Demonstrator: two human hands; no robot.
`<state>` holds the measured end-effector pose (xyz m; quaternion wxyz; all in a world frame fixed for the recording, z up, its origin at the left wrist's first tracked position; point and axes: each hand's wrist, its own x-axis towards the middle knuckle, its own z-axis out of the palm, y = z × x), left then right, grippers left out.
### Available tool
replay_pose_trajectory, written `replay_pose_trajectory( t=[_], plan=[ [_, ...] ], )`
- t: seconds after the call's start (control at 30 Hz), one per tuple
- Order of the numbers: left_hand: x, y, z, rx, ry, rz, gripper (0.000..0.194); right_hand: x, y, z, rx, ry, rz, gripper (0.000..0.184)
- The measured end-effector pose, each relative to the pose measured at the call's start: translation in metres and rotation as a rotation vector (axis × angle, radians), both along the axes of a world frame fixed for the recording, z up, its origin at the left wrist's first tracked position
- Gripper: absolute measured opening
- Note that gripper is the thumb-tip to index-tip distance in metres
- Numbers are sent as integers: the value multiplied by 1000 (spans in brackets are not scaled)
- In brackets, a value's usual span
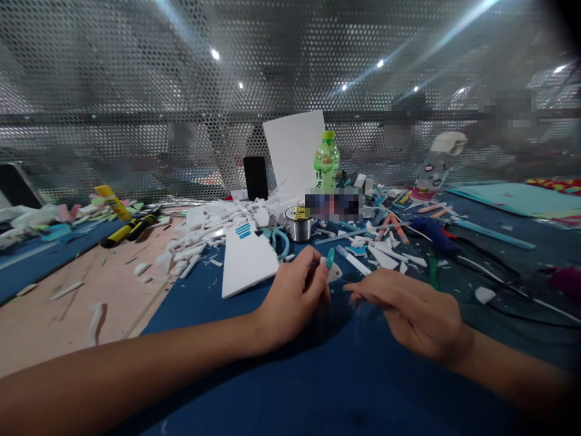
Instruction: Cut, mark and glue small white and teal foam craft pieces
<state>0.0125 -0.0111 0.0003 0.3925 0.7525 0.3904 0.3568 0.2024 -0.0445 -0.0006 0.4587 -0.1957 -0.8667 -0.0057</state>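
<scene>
Left forearm (136, 381): nearest the camera, reaching in from the near left over the surface (327, 393), which is dark blue here.
Dark device (19, 184): at the far left, leaning upright behind pale scraps.
Yellow-and-black tools (131, 231): lying side by side on the pinkish part at left.
White scraps (200, 233): heaped thickly from left of centre toward the far middle.
White board (249, 263): flat just left of the left hand, with short blue strips on it.
Black phone (255, 177): upright at the far side.
Teal-handled scissors (285, 241): beside the board's right edge.
Left hand (295, 297): fingers curled and clamped on a small teal-and-white piece (331, 258), which is up at the fingertips near the centre.
Wire spool (300, 229): beyond the left hand.
Green bottle (325, 162): upright, far, before a tall white sheet (293, 148).
Right hand (417, 312): apart from the left, fingers pointing at it; cannot tell whether its fingertips meet.
Blue glue gun (433, 236): beyond the right hand, among cords.
Light blue sheet (517, 200): flat at far right.
</scene>
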Motion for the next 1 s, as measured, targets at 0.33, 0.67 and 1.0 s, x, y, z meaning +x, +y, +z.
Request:
replay_pose_trajectory(
  t=[0.33, 0.67, 1.0],
  plan=[
    [-1, 3, -4, -5, -57, -6, 22, -1, 0, -2, -1, 101, -126, 21],
    [-1, 1, -4, 7, -69, -19, 22, -2, 0, -1, -21, 55, -155, 24],
    [-4, -3, -2, 151, 40, -49, 19, -2, 1, -6, -59, 64, -46, 27]
  ],
)
